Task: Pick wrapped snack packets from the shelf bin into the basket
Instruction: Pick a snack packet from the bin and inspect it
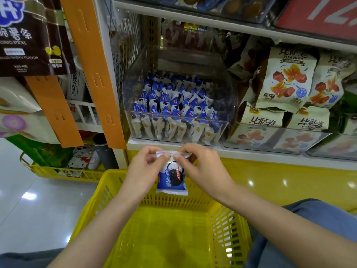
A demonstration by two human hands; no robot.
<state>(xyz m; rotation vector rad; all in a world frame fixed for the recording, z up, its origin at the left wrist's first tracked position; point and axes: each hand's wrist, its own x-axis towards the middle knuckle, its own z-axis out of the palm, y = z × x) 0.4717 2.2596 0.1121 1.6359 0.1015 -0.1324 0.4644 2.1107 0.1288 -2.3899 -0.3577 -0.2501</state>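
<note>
A blue and white wrapped snack packet hangs upright above the far rim of the yellow basket. My left hand pinches its top seal at the left corner. My right hand pinches the same seal at the right. Behind them, on the white shelf, a clear plastic bin holds several more of the same packets standing in rows. The basket's floor shows nothing lying in it.
Beige snack bags fill clear bins to the right of the packet bin. An orange slotted upright and hanging dark bags stand at the left. A second yellow basket sits on the glossy floor, lower left. My blue-clad knee is beside the basket.
</note>
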